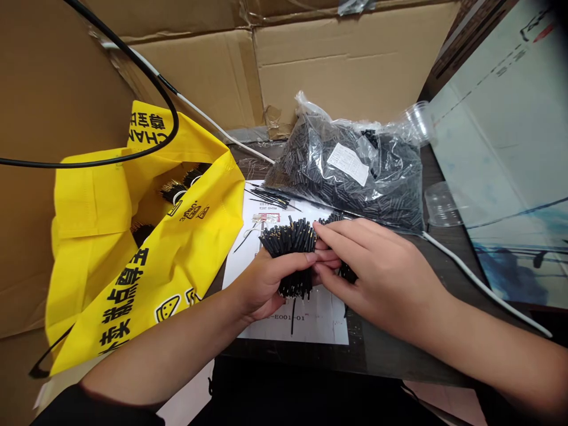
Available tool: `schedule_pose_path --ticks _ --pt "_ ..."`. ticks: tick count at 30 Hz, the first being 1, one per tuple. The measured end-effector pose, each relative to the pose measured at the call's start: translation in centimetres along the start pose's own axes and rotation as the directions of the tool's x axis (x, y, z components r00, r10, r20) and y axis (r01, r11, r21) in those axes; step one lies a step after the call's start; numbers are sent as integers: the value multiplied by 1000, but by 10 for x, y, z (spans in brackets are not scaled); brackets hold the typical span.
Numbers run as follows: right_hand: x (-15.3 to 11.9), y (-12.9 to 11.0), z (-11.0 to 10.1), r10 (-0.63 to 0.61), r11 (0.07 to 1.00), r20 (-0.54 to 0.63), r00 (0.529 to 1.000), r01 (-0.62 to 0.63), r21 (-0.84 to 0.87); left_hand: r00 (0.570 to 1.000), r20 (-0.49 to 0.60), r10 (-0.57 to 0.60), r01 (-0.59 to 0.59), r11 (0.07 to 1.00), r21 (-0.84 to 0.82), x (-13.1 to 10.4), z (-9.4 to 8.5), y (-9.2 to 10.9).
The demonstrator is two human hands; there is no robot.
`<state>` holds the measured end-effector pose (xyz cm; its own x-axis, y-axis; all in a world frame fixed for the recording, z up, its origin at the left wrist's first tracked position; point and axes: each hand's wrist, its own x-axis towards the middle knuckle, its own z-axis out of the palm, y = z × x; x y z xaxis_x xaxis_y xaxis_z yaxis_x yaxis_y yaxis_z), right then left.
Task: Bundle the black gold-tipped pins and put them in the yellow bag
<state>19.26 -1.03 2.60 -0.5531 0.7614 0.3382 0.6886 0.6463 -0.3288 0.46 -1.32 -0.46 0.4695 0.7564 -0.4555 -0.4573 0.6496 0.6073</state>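
Note:
My left hand (266, 283) is wrapped around a thick bundle of short black wires (290, 236), thumb across its front. Several wire ends at the top show bare, gold-coloured tips. At the bundle's right side is my right hand (368, 254), its fingers drawn together against it; whatever lies between the fingertips is hidden. More black wires (348, 272) show partly behind my right hand. Loose black wires (273, 198) lie on a printed white sheet (306, 325) under my hands. A single black wire (293, 316) sticks down below the bundle.
Behind my hands lies a clear plastic bag of short black tubes (355, 171) with a white label. On the left, a yellow bag (186, 236) holds tied wire bundles (173, 190). Clear plastic cups (444, 204), a white cable (483, 284) and cardboard boxes (337, 71) surround the dark table.

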Motion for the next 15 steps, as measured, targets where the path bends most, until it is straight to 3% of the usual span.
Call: schedule_pose_path --ticks 15 --pt "1 2 6 16 998 -76 997 -11 69 999 39 -24 23 1000 8 1 -3 2"
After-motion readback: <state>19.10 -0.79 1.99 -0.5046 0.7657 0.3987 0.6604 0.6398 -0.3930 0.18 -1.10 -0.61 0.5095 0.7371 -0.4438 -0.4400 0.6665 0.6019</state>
